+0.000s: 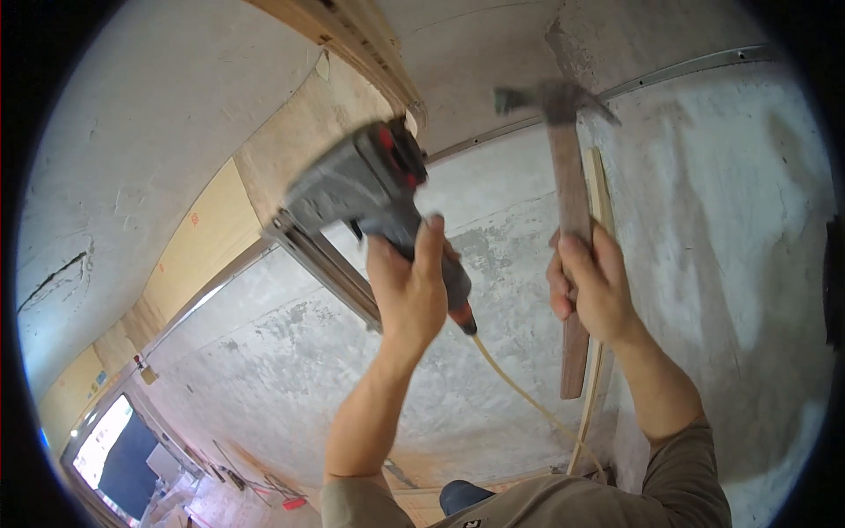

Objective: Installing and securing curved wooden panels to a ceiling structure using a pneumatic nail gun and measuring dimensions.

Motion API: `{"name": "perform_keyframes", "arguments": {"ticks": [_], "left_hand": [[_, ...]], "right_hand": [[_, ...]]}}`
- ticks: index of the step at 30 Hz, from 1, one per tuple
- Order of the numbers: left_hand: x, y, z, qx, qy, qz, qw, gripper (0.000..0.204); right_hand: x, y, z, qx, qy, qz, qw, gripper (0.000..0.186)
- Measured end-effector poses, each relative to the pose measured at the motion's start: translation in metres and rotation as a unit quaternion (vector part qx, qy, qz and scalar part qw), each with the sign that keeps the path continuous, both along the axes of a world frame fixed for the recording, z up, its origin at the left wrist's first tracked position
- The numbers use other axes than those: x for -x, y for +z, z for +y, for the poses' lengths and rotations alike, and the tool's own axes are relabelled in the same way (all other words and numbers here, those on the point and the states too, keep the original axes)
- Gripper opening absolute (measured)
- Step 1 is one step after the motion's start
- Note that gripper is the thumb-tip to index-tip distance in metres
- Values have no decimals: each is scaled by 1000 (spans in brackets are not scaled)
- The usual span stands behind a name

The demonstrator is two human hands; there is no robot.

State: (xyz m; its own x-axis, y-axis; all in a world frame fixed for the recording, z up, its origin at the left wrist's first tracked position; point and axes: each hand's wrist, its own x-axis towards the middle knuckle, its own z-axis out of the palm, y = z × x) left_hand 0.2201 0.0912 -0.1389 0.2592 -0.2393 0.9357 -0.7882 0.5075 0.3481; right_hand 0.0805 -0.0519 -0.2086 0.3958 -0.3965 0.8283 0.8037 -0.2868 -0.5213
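My left hand [407,295] is closed around the handle of a grey and black nail gun [356,176], raised toward the ceiling corner. Its long magazine slants down behind my wrist. From the base of its handle a thin yellow air hose [519,392] hangs toward the floor. At the right, my right hand [600,286] grips the brown wooden handle of a claw hammer [572,180] a little below its middle. The hammer stands nearly upright, its dark metal head at the top, slightly blurred. Both tools are held up in the air, apart from each other.
Plywood panels [207,224] run along the joint of ceiling and left wall. A wooden beam [352,40] crosses overhead. A metal channel [678,69] is fixed along the upper right wall. A thin timber batten [601,198] leans behind the hammer. A bright opening [106,449] lies lower left.
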Motion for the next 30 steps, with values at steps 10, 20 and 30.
{"name": "perform_keyframes", "arguments": {"ticks": [10,20,30], "left_hand": [[-19,-191,-18,-16,-194,401,895,15],[-54,-305,-27,46,-446,498,742,20],[-75,-327,-22,137,-410,589,682,15]], "right_hand": [[-57,-87,7,231,-258,264,900,41],[-101,-158,-5,293,-119,446,837,30],[-43,117,-3,355,-550,-181,733,34]]}}
